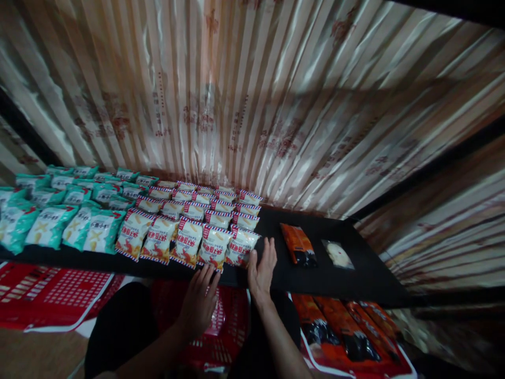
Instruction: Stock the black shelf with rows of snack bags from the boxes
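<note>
Five puffed snack bags (pixel 213 246) form the front row, pillow-shaped, in thin crinkled film that catches the light, mostly white above and orange below. Red lettering and pictures of food cover their faces, and striped seals run along the edges. More bags of the same print stand in rows behind them, packed close and leaning back.

The right hand (pixel 262 271) is beside the end bag, on its right side, open, with fingers straight and held together and the thumb apart at the bag's lower corner. The left hand (pixel 201 297) is lower, its fingers loosely bent and a little spread, with the tips at the bottom edge of the fourth bag from the left. Neither hand is closed around anything; how hard they press, I cannot tell.

All these bags sit on a long table (pixel 327 280) with a matte black top. To their left, teal-and-white bags (pixel 103 230) crowd together in similar rows. On the right lie a flat orange packet (pixel 299 245) with a black end and a small clear packet (pixel 338 255) with pale contents. Below the front edge are red plastic baskets (pixel 82 288); the right one holds orange packets (pixel 331 321). Behind hangs a shiny, pleated curtain (pixel 221 95) with dark red print.
</note>
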Action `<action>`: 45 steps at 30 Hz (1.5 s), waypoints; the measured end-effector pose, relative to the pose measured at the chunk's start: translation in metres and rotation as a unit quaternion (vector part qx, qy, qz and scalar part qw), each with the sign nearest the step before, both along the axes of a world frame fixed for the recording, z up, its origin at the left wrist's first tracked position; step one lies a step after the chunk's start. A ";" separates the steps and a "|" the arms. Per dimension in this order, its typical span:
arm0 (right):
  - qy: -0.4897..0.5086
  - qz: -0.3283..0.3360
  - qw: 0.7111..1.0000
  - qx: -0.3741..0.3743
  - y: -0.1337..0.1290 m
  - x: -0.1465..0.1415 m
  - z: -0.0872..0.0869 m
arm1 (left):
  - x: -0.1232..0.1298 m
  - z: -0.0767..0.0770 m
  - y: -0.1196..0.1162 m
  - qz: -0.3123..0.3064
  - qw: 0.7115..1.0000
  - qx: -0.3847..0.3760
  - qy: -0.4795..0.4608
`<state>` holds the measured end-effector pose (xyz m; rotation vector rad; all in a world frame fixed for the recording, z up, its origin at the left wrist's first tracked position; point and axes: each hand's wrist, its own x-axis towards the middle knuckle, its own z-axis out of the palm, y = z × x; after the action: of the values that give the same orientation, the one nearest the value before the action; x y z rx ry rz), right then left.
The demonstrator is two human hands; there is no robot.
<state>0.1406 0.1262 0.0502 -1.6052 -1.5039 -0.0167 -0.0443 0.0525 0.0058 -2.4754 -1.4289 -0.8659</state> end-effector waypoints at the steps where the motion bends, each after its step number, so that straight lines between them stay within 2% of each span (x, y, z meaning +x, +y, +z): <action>1: 0.005 0.009 1.000 -0.013 -0.003 0.000 -0.005 | -0.001 -0.001 0.001 -0.004 1.000 -0.008 0.005; 5: 0.018 0.059 0.996 -0.066 -0.006 -0.001 -0.019 | 0.000 -0.001 0.009 -0.012 0.999 -0.033 0.021; 8: 0.019 0.053 0.996 -0.066 -0.008 -0.004 -0.021 | 0.000 0.000 0.009 -0.005 0.999 -0.036 0.026; 15: -0.088 0.027 0.996 0.020 -0.013 -0.017 -0.010 | -0.012 0.003 0.011 0.054 0.999 0.002 0.006; 19: -0.174 0.060 0.982 0.035 -0.015 -0.030 0.000 | -0.021 0.006 0.023 0.095 0.995 0.027 -0.006; 23: -0.218 0.088 0.971 0.031 -0.013 -0.043 0.002 | -0.028 0.010 0.031 0.147 0.988 0.029 -0.038; 27: -0.246 0.097 0.964 0.006 -0.008 -0.054 -0.002 | -0.034 0.006 0.032 0.136 0.990 0.013 -0.024; 31: -0.241 0.091 0.966 0.021 -0.004 -0.059 -0.006 | -0.039 0.003 0.032 0.134 0.991 0.004 -0.007; 37: -0.247 0.100 0.963 0.039 -0.004 -0.059 -0.009 | -0.041 0.007 0.033 0.139 0.990 -0.007 -0.011; 45: -0.229 0.087 0.967 0.064 -0.002 -0.067 -0.008 | -0.050 0.010 0.028 0.113 0.993 -0.027 -0.034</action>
<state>0.0733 0.1242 0.0424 -1.4185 -1.9502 -0.4021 -0.0941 0.0806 0.0156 -2.2817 -1.7358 -0.8819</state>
